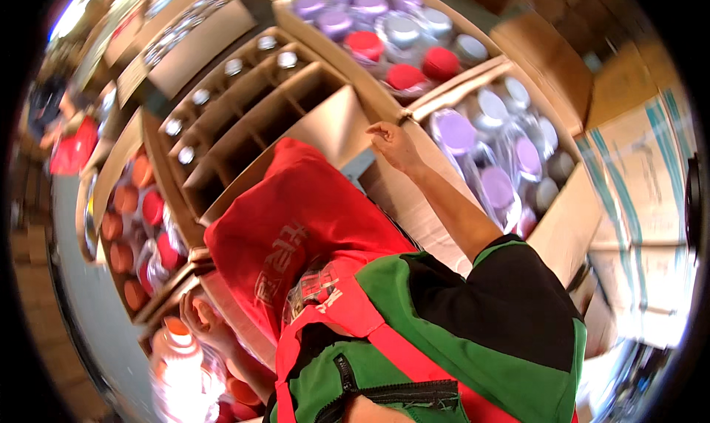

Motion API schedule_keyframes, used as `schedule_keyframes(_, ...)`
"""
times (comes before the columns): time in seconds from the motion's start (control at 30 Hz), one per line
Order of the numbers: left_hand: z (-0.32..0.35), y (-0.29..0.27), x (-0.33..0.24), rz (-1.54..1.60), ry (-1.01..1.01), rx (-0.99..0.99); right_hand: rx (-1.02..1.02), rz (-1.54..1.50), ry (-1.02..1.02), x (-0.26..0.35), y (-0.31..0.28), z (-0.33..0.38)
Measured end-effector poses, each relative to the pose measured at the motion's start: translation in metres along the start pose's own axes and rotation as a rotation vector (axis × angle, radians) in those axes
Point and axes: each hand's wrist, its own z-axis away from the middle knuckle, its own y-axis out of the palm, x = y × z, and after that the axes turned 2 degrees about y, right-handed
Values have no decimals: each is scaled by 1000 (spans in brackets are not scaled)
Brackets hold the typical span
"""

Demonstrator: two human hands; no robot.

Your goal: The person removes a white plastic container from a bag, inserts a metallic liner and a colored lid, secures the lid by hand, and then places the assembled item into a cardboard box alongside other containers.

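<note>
Bottle point(177, 364), clear plastic with an orange cap, sits at the lower left of my view, blurred and washed out by glare, just beside the carton of orange-capped bottles point(137, 231). My left hand point(203, 321) is wrapped around its upper part from the right side, fingers curled closed on it.

My right hand point(393, 146) reaches up to the cardboard edge point(403, 116) between two open cartons; the fingers are loosely bent, and I cannot tell whether they pinch the edge or only touch it.

Around it I see a lot of clutter. Ahead of the right hand lies a carton of bottles with purple, red and silver caps point(384, 31); to its right, another carton with purple and silver caps point(503, 157), the bottles wrapped in glossy clear film. To the left stands a carton with a brown cardboard divider grid point(251, 120), mostly empty cells, a few silver caps along its far side.

My red apron point(296, 231), soft and creased with pale print, bulges into the middle of the view and blocks the space between my two hands. Below it are my green and black sleeve point(503, 327) and a zip. Taped flat cartons point(636, 201) rise on the right.
</note>
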Motion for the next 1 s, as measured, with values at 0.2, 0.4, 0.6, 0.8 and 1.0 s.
schedule_keyframes(0.2,-62,104,-75,152,122,407,-330,-77,148,-23,-86,29)
schedule_keyframes(0.4,-60,147,-112,-41,516,490,-685,274,155,-59,-194,3)
schedule_keyframes(0.6,-54,132,-94,-104,338,560,-627,910,589,-99,-247,-52)
schedule_keyframes(0.8,-54,121,-83,-28,176,574,-485,1018,576,-74,-253,-58)
schedule_keyframes(1.0,-62,151,-115,291,-22,687,-572,1018,315,-15,-299,-33)
